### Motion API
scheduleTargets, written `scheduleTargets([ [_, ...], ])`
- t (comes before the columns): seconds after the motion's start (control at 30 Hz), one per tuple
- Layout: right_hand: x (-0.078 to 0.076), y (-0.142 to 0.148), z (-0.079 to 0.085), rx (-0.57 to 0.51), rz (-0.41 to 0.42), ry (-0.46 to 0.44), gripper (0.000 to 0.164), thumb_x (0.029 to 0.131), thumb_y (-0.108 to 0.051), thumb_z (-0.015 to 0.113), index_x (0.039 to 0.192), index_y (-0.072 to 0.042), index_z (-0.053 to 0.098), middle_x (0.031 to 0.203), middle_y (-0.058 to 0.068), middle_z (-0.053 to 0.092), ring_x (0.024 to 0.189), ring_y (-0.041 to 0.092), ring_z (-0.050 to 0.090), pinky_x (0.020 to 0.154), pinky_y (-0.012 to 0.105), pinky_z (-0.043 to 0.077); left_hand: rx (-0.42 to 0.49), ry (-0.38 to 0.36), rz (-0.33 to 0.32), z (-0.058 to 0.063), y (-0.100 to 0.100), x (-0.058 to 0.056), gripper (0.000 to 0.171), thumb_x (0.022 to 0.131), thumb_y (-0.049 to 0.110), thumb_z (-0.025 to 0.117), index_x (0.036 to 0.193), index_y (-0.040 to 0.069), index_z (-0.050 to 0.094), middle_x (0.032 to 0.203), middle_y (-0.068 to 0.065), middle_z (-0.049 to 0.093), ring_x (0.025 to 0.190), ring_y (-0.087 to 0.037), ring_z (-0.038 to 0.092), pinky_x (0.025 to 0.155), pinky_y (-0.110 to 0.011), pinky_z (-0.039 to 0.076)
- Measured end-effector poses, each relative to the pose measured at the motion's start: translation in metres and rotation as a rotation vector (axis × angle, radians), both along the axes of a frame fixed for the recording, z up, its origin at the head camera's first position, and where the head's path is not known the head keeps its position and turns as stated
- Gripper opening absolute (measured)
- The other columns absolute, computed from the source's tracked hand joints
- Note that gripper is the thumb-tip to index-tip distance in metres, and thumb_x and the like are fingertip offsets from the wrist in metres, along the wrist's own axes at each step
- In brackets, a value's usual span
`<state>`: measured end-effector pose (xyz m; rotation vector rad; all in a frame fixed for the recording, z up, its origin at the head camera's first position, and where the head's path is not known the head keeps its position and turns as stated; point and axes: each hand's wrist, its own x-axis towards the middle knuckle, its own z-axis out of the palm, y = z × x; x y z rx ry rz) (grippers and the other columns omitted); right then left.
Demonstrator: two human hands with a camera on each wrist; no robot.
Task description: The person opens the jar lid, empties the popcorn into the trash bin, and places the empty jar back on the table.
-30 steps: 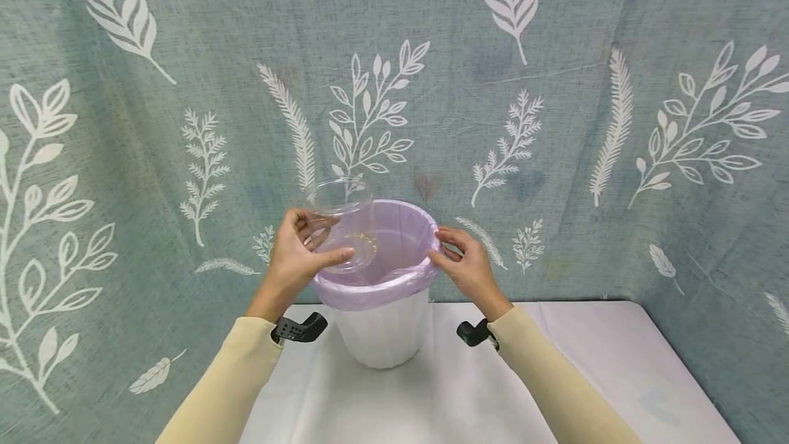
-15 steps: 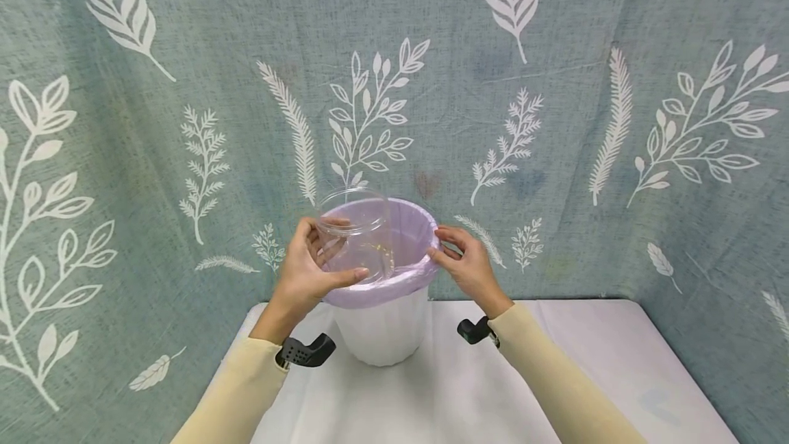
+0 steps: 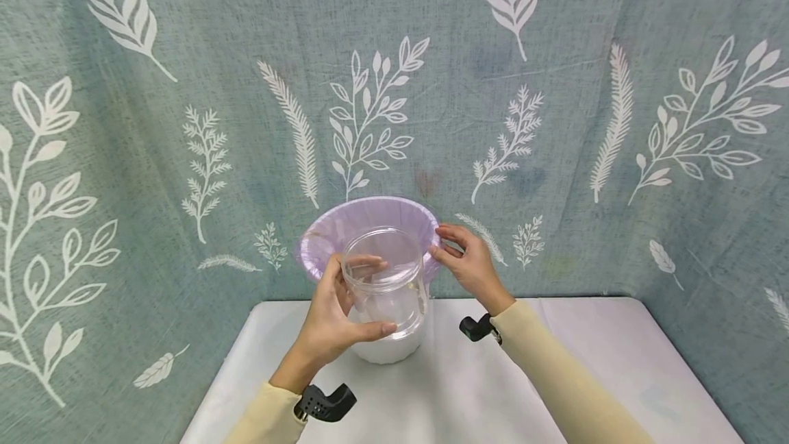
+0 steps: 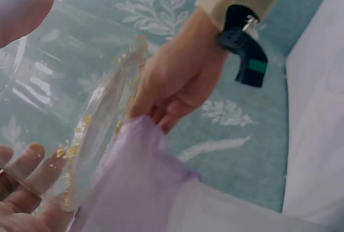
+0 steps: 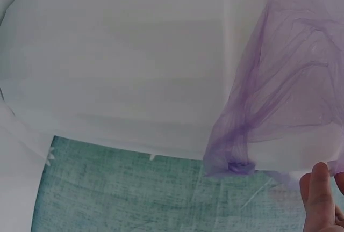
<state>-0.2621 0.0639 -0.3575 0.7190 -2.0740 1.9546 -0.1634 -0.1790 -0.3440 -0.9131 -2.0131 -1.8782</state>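
Note:
In the head view my left hand (image 3: 327,327) holds a clear plastic jar (image 3: 388,303) round its side, thumb in front and fingers behind. The jar's mouth faces up, and it overlaps the front of a white bin (image 3: 385,353) lined with a purple bag (image 3: 360,216). Small yellow crumbs (image 4: 70,151) cling round the base of the jar (image 4: 51,76) in the left wrist view. My right hand (image 3: 470,262) pinches the bin's right rim, where the bag folds over. Its fingertips show at the edge of the right wrist view, beside the purple bag (image 5: 290,81).
The bin stands on a table with a white cloth (image 3: 493,389). Close behind hangs a grey-green curtain (image 3: 431,122) with white leaf prints, and more of it closes off both sides. Black wrist cameras (image 3: 327,403) sit on both wrists.
My left hand has carried the jar from over the bin's left side toward me and to the right, down in front of the bin. My right hand has stayed at the rim.

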Motion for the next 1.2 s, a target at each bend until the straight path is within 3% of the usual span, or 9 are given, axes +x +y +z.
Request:
scheduleTargets([
  [0.2,-0.005,0.001,-0.003,-0.006,0.009,-0.003,0.044,0.091,0.002,0.068,0.129,0.017,0.053,0.141,0.031,0.046,0.131,0.041,0.047,0.101,0.035,0.047,0.009,0.024,-0.05,-0.011,0.007,0.012,0.092,0.059,-0.009,0.091,0.132,-0.006,0.036,0.137,-0.025,0.048,0.131,-0.041,0.044,0.11,-0.046,0.038],
  [0.33,-0.017,0.002,-0.015,-0.01,0.004,-0.004,0.044,0.091,-0.001,0.069,0.13,0.015,0.055,0.142,0.028,0.046,0.131,0.039,0.048,0.1,0.031,0.047,0.006,0.039,-0.096,-0.026,0.012,0.025,0.093,0.061,-0.006,0.091,0.135,-0.005,0.034,0.137,-0.025,0.047,0.131,-0.043,0.043,0.111,-0.043,0.037],
  [0.5,-0.025,0.003,-0.022,-0.004,-0.016,0.004,0.044,0.09,-0.004,0.072,0.129,0.011,0.057,0.141,0.023,0.049,0.13,0.035,0.05,0.101,0.03,0.047,0.013,0.031,-0.169,-0.063,0.024,0.042,0.095,0.063,-0.003,0.091,0.139,-0.004,0.033,0.138,-0.027,0.045,0.131,-0.044,0.043,0.112,-0.038,0.037],
  [0.67,-0.022,0.003,-0.02,-0.008,0.003,0.0,0.045,0.091,-0.005,0.071,0.13,0.011,0.056,0.141,0.023,0.049,0.13,0.035,0.05,0.101,0.031,0.047,0.022,0.029,-0.249,-0.107,0.034,0.05,0.101,0.064,-0.004,0.09,0.144,-0.007,0.029,0.138,-0.033,0.043,0.129,-0.046,0.043,0.112,-0.041,0.037],
  [0.8,-0.021,0.002,-0.019,-0.019,0.003,0.007,0.044,0.091,-0.002,0.07,0.129,0.013,0.056,0.139,0.026,0.049,0.13,0.036,0.05,0.101,0.032,0.047,0.009,-0.062,-0.259,-0.136,0.038,0.053,0.099,0.065,-0.004,0.089,0.146,-0.006,0.032,0.138,-0.031,0.045,0.129,-0.044,0.045,0.112,-0.039,0.037],
  [1.03,-0.005,0.003,-0.001,-0.002,0.015,-0.009,0.042,0.092,0.003,0.067,0.129,0.017,0.053,0.14,0.032,0.046,0.131,0.041,0.047,0.102,0.038,0.046,-0.008,-0.278,-0.188,-0.176,0.042,0.056,0.09,0.069,0.0,0.086,0.145,0.001,0.039,0.142,-0.017,0.051,0.132,-0.028,0.049,0.109,-0.03,0.039],
  [1.2,-0.005,0.003,-0.001,0.008,0.013,-0.016,0.043,0.092,0.003,0.067,0.13,0.016,0.053,0.14,0.031,0.045,0.131,0.041,0.047,0.102,0.038,0.046,-0.028,-0.323,-0.187,-0.198,0.045,0.055,0.085,0.074,0.007,0.086,0.144,-0.002,0.039,0.141,-0.026,0.048,0.132,-0.027,0.049,0.108,-0.027,0.04],
])
